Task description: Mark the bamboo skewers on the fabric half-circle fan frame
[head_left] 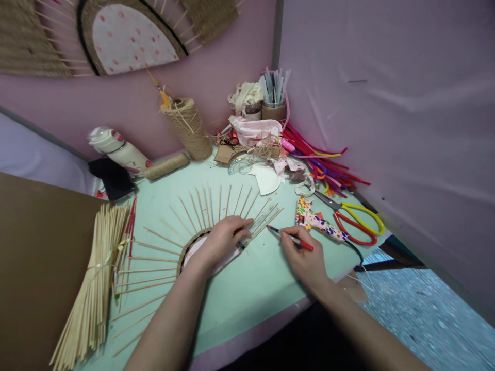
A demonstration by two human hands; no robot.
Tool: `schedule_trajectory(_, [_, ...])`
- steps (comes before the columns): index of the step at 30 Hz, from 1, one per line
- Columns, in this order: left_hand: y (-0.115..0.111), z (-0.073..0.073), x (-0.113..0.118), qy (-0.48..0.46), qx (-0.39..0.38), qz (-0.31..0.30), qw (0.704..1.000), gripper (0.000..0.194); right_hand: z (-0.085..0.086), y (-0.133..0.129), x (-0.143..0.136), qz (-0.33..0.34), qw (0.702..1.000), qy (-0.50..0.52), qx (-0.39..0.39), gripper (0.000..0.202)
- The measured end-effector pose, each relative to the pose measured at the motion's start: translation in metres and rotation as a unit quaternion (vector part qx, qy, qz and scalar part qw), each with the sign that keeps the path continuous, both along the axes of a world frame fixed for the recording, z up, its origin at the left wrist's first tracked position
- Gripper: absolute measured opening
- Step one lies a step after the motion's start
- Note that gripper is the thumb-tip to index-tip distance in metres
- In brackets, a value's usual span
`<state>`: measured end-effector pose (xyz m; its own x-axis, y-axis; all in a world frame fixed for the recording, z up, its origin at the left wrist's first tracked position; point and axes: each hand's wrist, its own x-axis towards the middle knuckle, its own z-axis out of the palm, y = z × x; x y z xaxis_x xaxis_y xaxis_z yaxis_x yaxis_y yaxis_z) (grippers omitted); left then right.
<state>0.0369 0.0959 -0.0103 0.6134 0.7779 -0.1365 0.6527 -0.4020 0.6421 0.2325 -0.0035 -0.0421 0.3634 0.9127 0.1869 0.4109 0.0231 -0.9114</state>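
Note:
A half-round piece with a brown rim (pixel 180 262) lies on the pale green table (pixel 247 296), thin wooden sticks fanning out from it. My left hand (pixel 228 234) rests over its right part, fingers closed on a clear ruler (pixel 263 219) that lies along the sticks at the right end. In my right hand (pixel 305 257) is a red pen (pixel 304 245), gripped between thumb and fingers. Its dark tip points left, close to the outer ends of those sticks.
At left lies a bundle of sticks (pixel 91 283). Behind stand a bottle (pixel 119 149) and a twine spool (pixel 187 126). Scissors (pixel 358 221), a flowered glue gun (pixel 319 221) and pipe cleaners (pixel 317 154) lie at right. Fabric scraps (pixel 257 131) are heaped at the back.

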Motion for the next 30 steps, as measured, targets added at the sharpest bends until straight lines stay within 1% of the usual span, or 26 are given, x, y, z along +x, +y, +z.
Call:
schedule_trajectory(7, [-0.0002,-0.0028,-0.0008,-0.007,0.016,-0.001,1.000,0.030,-0.0017,0.0002,0.0003,-0.003,1.000,0.004,-0.005,0.015])
schedule_trajectory(18, [0.0009,-0.0067,-0.0022,-0.006,0.012,-0.002,1.000,0.032,0.0013,0.0002,-0.0001,-0.008,1.000,-0.005,-0.012,0.014])
schedule_trajectory(30, [-0.0002,-0.0038,-0.0013,-0.007,0.010,0.004,1.000,0.031,0.0008,0.0001,0.0001,-0.003,1.000,-0.004,-0.004,0.014])
